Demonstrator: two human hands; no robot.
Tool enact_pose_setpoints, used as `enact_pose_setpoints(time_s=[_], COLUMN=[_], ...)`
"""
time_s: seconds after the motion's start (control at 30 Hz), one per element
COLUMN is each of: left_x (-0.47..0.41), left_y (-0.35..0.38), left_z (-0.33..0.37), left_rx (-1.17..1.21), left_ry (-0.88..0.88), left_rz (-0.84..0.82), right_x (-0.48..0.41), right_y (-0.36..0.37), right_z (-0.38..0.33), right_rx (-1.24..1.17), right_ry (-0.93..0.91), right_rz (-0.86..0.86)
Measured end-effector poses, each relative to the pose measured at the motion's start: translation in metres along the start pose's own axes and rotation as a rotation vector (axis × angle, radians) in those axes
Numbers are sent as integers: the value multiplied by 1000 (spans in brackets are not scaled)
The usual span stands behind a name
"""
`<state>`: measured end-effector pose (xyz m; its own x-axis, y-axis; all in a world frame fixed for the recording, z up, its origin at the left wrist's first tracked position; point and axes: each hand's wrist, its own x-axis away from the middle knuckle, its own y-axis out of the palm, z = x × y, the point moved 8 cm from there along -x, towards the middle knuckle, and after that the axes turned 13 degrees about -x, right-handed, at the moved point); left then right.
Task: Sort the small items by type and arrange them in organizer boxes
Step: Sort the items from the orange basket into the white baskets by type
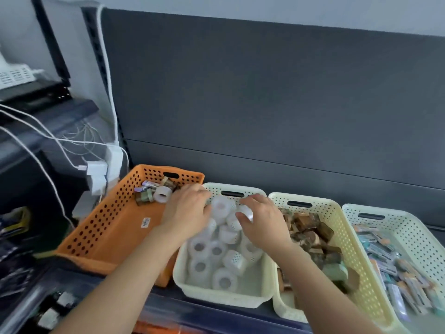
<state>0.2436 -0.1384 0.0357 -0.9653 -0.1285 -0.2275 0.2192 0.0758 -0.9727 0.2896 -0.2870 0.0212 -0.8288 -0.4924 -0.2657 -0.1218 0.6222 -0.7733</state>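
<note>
Both hands reach into a cream basket (224, 298) holding several clear tape rolls (218, 250). My left hand (186, 210) rests on the pile near a roll at the back, its fingers curled over it. My right hand (262, 220) pinches a clear tape roll (246, 210) at the top of the pile. To the left, an orange basket (113, 227) holds a few mixed items in its far corner, among them a clear roll (162, 194) and patterned rolls (144, 197).
A second cream basket (346, 237) on the right holds brown and green patterned tape rolls. A pale basket (414, 227) at far right holds small packaged items. Chargers and white cables (101, 169) hang at left. A dark panel stands behind the baskets.
</note>
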Motion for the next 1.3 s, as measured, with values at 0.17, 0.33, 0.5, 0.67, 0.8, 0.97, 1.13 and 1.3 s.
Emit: enact_pose_setpoints(time_s=[0.17, 0.33, 0.5, 0.67, 0.8, 0.97, 1.13, 1.3], left_x=[-1, -11, -28, -39, -46, -45, -35, -13], left_y=[17, 54, 80, 95, 104, 97, 49, 6], left_z=[-80, -131, -145, -157, -163, -167, -151, -97], left_rx=[-21, -16, 12, 57, 170, 321, 543, 714], left_ry=[-91, -74, 5, -17, -89, -194, -195, -76], left_rz=[-59, -188, -230, -204, -221, -213, -14, 117], right_x=[-35, -66, -84, -92, -95, -93, -77, -41], right_y=[57, 115, 151, 161, 164, 145, 92, 36], right_z=[-58, -97, -103, -96, -96, -101, -98, -69], right_rx=[-3, 187, 523, 700, 667, 389, -94, -209], right_ry=[-115, -163, -156, -106, -95, -64, -74, -4], right_rz=[-103, -272, -391, -416, -390, -275, 112, 268])
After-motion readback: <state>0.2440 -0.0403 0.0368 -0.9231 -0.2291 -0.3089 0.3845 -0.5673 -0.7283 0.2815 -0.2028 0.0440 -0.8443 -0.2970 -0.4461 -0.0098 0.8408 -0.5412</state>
